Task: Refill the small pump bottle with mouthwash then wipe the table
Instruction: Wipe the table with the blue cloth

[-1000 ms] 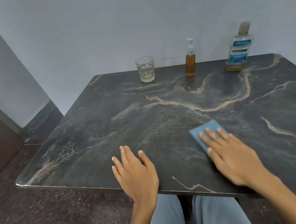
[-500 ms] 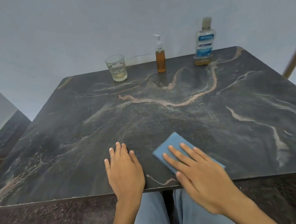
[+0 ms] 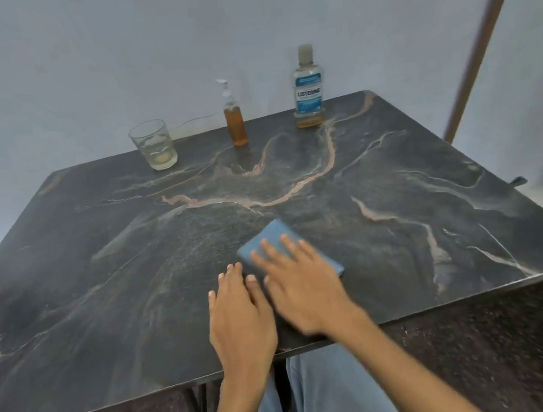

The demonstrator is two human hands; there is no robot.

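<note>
A folded blue cloth [image 3: 276, 236] lies on the dark marble table [image 3: 98, 263] near its front edge. My right hand [image 3: 303, 288] presses flat on the cloth with straight fingers and covers its near half. Just left of it, my left hand [image 3: 240, 317] rests flat on the tabletop, touching nothing else. At the back edge stands the small pump bottle [image 3: 234, 119], filled with amber liquid, with the Listerine mouthwash bottle [image 3: 307, 92] to its right, nearly drained.
A drinking glass [image 3: 153, 144] with a little liquid at its bottom stands at the back left. A pale wall runs behind the table. A brown pole [image 3: 483, 39] leans at the right. My knees in blue trousers sit under the front edge.
My right hand has slid the cloth leftward until it lies beside my left hand. My head has turned right, shifting the whole scene left in view. The left hand has stayed put.
</note>
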